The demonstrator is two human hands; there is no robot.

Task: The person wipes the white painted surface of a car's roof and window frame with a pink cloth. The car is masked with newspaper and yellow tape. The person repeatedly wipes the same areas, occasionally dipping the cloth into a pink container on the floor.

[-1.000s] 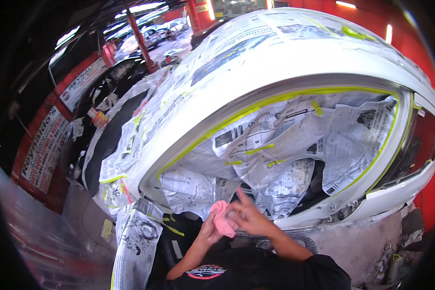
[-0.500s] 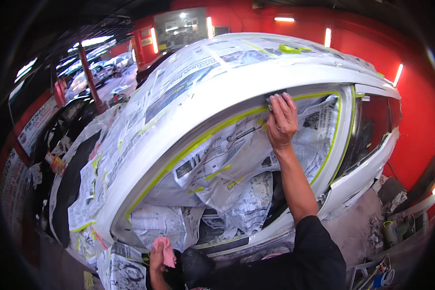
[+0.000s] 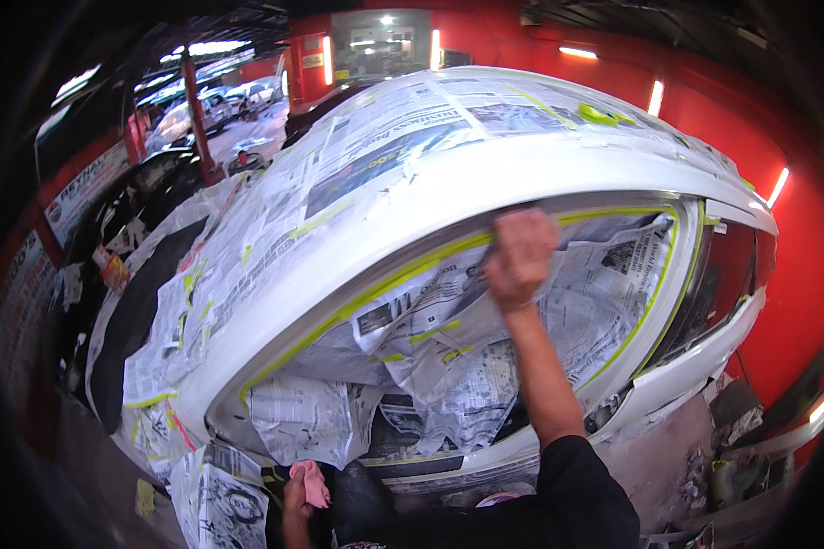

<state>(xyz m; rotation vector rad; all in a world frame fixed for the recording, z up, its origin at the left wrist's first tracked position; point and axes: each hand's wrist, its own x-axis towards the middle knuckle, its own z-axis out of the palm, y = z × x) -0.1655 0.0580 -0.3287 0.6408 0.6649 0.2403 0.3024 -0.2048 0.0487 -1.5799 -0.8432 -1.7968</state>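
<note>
My right hand [image 3: 522, 259] is closed and blurred by motion, pressed to the upper edge of the door opening of a white car [image 3: 513, 178]. The small dark grey pad seen under its fingers half a second ago is now hidden by the hand. Yellow-green masking tape [image 3: 412, 267] runs along that frame edge, holding newspaper [image 3: 307, 416] that covers the opening. Low in the view, my left hand [image 3: 295, 499] is closed on a crumpled pink cloth [image 3: 313, 483], in front of the car's lower door edge.
Newspaper sheets [image 3: 430, 110] cover the roof and windshield, with a loop of yellow-green tape [image 3: 597, 115] on top. A dark rear window [image 3: 705, 293] is at the right. Red walls [image 3: 604, 82] stand behind. Clutter [image 3: 728, 476] lies on the floor at lower right.
My right hand has slid left and toward me along the frame edge. The whole view has shifted slightly. My left hand still holds the pink cloth in nearly the same place.
</note>
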